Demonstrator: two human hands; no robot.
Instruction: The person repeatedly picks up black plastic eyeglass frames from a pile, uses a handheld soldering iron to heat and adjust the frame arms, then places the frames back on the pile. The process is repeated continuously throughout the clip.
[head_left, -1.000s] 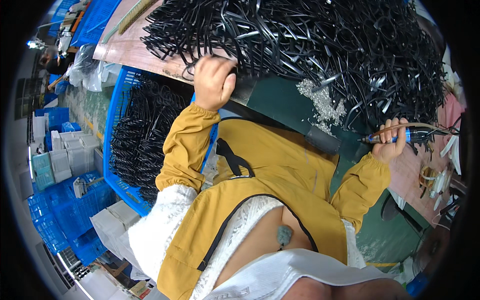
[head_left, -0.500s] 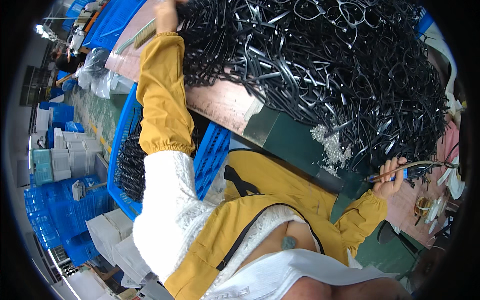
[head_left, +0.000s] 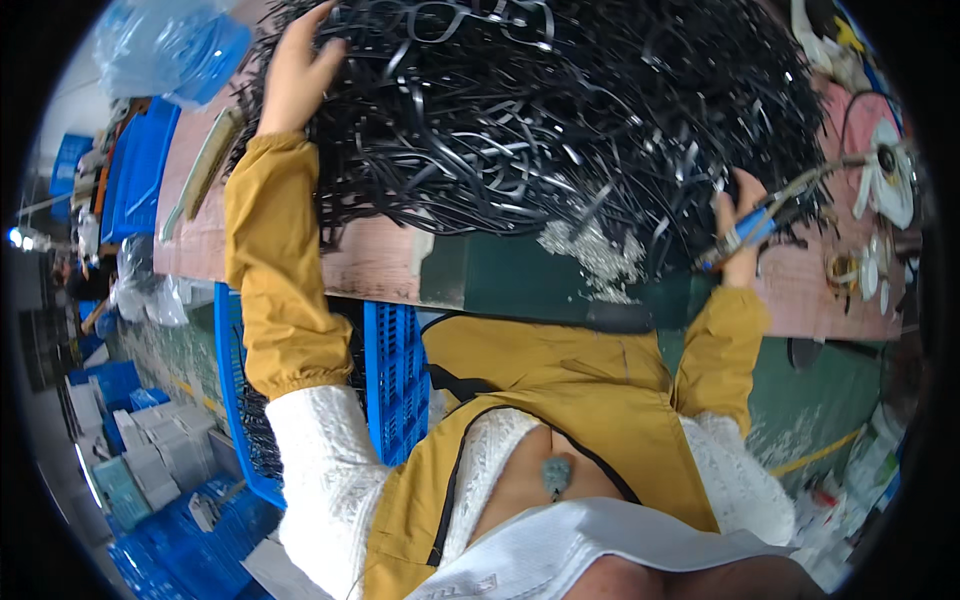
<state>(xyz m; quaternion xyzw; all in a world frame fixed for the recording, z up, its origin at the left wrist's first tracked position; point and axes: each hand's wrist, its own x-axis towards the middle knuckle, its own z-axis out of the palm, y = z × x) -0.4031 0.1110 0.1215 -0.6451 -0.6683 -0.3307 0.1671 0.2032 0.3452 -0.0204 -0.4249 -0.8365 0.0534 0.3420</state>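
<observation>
A big heap of black plastic eyeglass frames and thin strips (head_left: 560, 110) covers the table in front of me. My left hand (head_left: 298, 72) rests at the heap's left edge, thumb and fingers apart, with nothing seen in its grasp. At the heap's right side, my right hand (head_left: 740, 225) holds a slim blue handheld tool (head_left: 748, 232) with a hose or cord trailing right. Its thumb and a finger reach toward the strips; the exact grip is partly hidden. Small silvery clippings (head_left: 600, 255) lie on the dark green mat (head_left: 510, 272) between my hands.
A brush (head_left: 205, 165) lies on the pinkish tabletop (head_left: 365, 258) at left. Beneath the table edge stands a blue crate (head_left: 228, 385) with black pieces in it. White odds and ends (head_left: 882, 180) and a small amber container (head_left: 842, 270) sit at the right.
My view has turned, so the table edge now runs nearly level. My left hand now lies against the heap's left side. My right hand has moved up to the heap with the tool.
</observation>
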